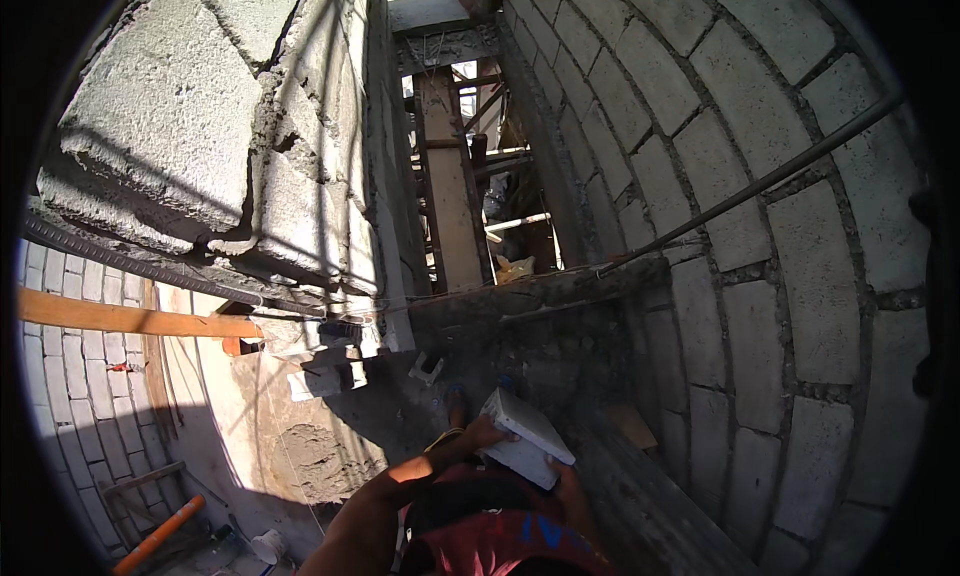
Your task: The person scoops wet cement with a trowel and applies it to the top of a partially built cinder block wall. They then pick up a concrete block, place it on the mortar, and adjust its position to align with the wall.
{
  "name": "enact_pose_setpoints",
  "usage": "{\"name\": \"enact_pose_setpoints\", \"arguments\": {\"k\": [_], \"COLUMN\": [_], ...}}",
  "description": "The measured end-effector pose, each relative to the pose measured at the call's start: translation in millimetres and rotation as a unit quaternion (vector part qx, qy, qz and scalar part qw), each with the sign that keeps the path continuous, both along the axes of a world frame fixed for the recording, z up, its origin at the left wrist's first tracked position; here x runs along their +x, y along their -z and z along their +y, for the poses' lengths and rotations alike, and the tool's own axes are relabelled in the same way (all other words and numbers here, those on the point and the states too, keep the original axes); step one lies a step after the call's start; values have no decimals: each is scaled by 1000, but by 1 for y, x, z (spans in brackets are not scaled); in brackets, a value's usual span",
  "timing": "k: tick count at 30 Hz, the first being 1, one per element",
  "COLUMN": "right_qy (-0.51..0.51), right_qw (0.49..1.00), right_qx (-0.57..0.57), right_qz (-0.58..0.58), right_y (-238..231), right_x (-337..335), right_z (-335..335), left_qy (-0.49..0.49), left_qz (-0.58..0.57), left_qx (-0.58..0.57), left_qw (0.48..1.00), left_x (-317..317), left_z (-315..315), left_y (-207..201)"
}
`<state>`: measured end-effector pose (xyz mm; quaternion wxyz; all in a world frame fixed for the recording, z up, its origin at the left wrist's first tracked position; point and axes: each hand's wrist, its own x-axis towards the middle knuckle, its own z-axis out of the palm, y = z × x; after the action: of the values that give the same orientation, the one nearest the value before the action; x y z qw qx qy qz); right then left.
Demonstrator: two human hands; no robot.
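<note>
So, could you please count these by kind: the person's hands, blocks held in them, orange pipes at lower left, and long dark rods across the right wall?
Hands: 2, left hand and right hand
Held block: 1
Orange pipe: 1
Long dark rod: 1
Total: 5

Shaded grey concrete-block wall (740, 156), two o'clock; sunlit pale rough-block wall (170, 126), ten o'clock; shadowed grey floor (385, 406), seven o'clock.

The block (525, 436) is of light grey colour. The shirt (468, 551) is dark red with blue print. The right wall (735, 226) shows grey rectangles between darker lines. The pipe (162, 534) is bright orange.
</note>
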<state>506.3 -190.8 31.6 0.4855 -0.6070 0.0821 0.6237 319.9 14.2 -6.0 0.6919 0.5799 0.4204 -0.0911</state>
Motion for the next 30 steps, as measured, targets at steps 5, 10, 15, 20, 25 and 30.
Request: {"name": "enact_pose_setpoints", "arguments": {"k": [5, 10, 15, 20, 25, 30], "right_qy": [-22, -1, -36, -126, -291, -379], "right_qw": [998, 995, 994, 983, 955, 922], "right_qx": [-31, -27, 16, -19, -51, -77], "right_qz": [45, 93, 106, 134, -2, -20], "right_y": [7, -13, -19, -28, -39, -33], "right_x": [19, 20, 12, 21, 21, -17], "right_z": [-16, -20, -10, 4, 30, 67], "left_qy": [5, -26, -86, -209, -277, -280], "left_qz": [-19, -61, -115, -97, -172, -113], "left_qx": [-34, 9, 35, -44, -64, -44], "left_qw": [999, 998, 989, 972, 943, 952], "left_x": [3, 4, 2, -5, -15, -41], "left_z": [-20, -30, -44, -64, -77, -98], "left_y": [-12, -9, 8, 62, 100, 68]}}
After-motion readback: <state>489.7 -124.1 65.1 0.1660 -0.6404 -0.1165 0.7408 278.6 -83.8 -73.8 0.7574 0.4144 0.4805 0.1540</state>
